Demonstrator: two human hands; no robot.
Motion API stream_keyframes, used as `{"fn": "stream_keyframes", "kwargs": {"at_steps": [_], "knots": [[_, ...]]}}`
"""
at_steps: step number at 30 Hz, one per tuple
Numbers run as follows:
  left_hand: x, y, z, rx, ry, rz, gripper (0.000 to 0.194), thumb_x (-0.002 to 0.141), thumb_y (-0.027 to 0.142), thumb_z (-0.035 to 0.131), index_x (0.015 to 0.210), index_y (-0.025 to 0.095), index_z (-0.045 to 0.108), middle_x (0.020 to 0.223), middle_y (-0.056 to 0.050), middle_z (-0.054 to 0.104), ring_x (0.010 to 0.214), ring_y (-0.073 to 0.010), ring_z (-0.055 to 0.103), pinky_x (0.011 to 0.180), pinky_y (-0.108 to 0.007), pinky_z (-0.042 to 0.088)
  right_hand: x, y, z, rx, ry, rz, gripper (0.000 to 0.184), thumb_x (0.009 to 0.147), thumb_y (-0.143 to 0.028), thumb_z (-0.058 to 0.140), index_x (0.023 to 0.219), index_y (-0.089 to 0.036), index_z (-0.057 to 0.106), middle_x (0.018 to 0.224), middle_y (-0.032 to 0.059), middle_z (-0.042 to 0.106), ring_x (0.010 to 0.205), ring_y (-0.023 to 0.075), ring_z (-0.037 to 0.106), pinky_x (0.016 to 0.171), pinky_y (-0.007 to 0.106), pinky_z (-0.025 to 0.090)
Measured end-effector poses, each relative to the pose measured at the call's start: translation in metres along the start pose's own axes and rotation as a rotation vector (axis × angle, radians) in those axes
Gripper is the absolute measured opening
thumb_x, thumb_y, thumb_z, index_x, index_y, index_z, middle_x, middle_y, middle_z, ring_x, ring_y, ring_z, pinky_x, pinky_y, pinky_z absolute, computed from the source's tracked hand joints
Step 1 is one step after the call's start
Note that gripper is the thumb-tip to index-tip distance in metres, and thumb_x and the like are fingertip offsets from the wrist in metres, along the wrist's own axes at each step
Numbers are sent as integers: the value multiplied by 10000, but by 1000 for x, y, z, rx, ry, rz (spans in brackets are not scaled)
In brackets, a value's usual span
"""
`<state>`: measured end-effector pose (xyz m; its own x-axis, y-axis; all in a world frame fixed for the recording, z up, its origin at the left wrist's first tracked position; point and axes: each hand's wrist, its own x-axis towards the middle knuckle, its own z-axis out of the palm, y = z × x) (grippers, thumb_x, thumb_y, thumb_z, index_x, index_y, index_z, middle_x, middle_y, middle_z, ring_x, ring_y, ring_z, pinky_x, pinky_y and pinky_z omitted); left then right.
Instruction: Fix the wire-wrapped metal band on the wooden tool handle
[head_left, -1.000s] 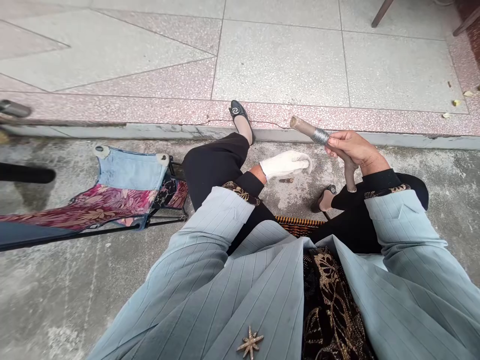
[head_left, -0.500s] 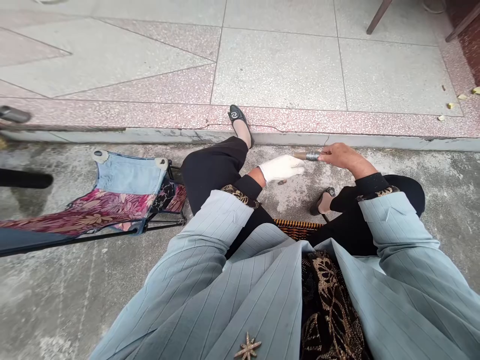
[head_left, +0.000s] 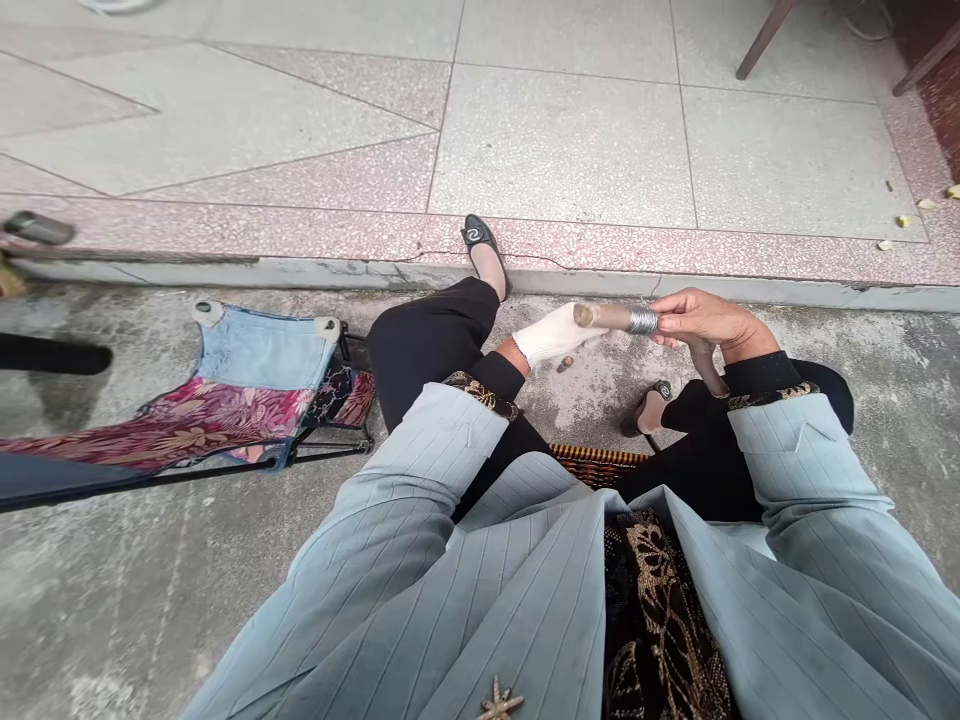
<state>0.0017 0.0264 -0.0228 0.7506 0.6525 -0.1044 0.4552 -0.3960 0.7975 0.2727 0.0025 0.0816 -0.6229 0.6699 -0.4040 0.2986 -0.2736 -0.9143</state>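
Note:
My bare right hand (head_left: 701, 318) is closed around a wooden stick (head_left: 604, 317) near a band of silvery wire (head_left: 643, 320) wound about it. The stick's cut end points left, and a curved wooden length shows below my right palm, beside the wrist; how the two join is hidden by the hand. My left hand (head_left: 551, 335), in a white glove, is behind the stick's left end. Its fingers are mostly covered by the stick and blurred, so whether they grip it is unclear. A small brown piece (head_left: 565, 364) lies on the concrete below the glove.
A folding chair (head_left: 255, 350) with denim and floral cloth stands at my left. Ahead runs a low step edge (head_left: 360, 272) up to a tiled floor (head_left: 562, 140). A dark cylinder (head_left: 39, 228) lies far left. Furniture legs (head_left: 763, 40) stand at upper right.
The stick has been raised and turned, so its cut end and the curved lower length now show. My right hand has shifted slightly right. The glove is now partly behind the stick.

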Motion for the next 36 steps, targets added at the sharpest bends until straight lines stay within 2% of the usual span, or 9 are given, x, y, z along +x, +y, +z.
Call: {"fn": "stream_keyframes", "kwargs": {"at_steps": [3, 8, 10, 12, 15, 18, 26, 32, 36], "knots": [[5, -14, -9, -3, -38, -20, 557, 830, 693, 653, 1236, 323, 741, 941, -53, 764, 1023, -277, 727, 835, -486, 548, 0, -6, 6, 36, 124, -31, 584, 676, -709, 879, 767, -160, 703, 695, 2, 620, 595, 99, 486, 603, 267, 430], [29, -42, -72, 26, -96, 8, 724, 638, 742, 761, 1246, 350, 735, 964, -6, 776, 1057, -244, 677, 932, -464, 530, 10, 5, 3, -28, 408, 27, 586, 707, -742, 819, 769, -177, 673, 724, 29, 639, 628, 131, 508, 624, 287, 444], [30, -39, -73, 38, -70, 19, 637, 671, 740, 739, 1176, 354, 766, 948, -27, 771, 1109, -274, 684, 895, -449, 537, 17, 14, -1, -251, 523, 156, 461, 830, -620, 758, 869, -163, 720, 742, 37, 655, 647, 145, 523, 639, 292, 429], [24, -26, -51, 54, -103, 2, 574, 704, 703, 735, 1156, 352, 769, 970, -34, 768, 1148, -278, 679, 897, -415, 533, 23, 20, -4, -547, 559, 315, 349, 899, -485, 710, 984, -151, 766, 790, 53, 687, 704, 170, 563, 655, 298, 407], [8, 0, -5, 77, -123, -5, 534, 815, 663, 637, 1146, 266, 770, 982, -53, 754, 1122, -261, 694, 893, -378, 526, 31, 22, -1, -864, 472, 414, 331, 959, -435, 640, 1064, -160, 791, 921, 93, 736, 807, 206, 608, 674, 314, 381], [-1, 16, 16, 111, -84, -25, 462, 859, 607, 583, 1075, 244, 771, 965, -76, 749, 1045, -259, 713, 862, -359, 523, 34, 19, 4, -992, 362, 450, 349, 980, -441, 610, 1083, -161, 793, 985, 126, 751, 831, 230, 627, 657, 330, 371], [2, 22, -3, 112, -40, -46, 279, 879, 486, 591, 937, 256, 738, 849, -62, 729, 968, -273, 711, 832, -371, 518, 35, 23, -1, -882, 64, 514, 262, 964, -401, 650, 859, -203, 785, 821, 74, 741, 762, 206, 669, 706, 320, 429], [3, 15, -17, 70, -54, -49, 411, 796, 591, 685, 1110, 343, 778, 939, -35, 754, 1092, -305, 706, 842, -458, 541, 19, 17, -4, -437, -346, 263, 453, 808, -640, 752, 826, -187, 754, 693, -12, 643, 634, 126, 528, 678, 291, 440], [3, 17, -15, -1, -48, -63, 549, 777, 703, 674, 1191, 354, 765, 978, -25, 783, 1077, -294, 718, 836, -462, 558, 7, 6, -1, -212, -214, 78, 568, 749, -708, 799, 895, -161, 750, 731, -2, 657, 642, 114, 527, 654, 277, 434]]}}
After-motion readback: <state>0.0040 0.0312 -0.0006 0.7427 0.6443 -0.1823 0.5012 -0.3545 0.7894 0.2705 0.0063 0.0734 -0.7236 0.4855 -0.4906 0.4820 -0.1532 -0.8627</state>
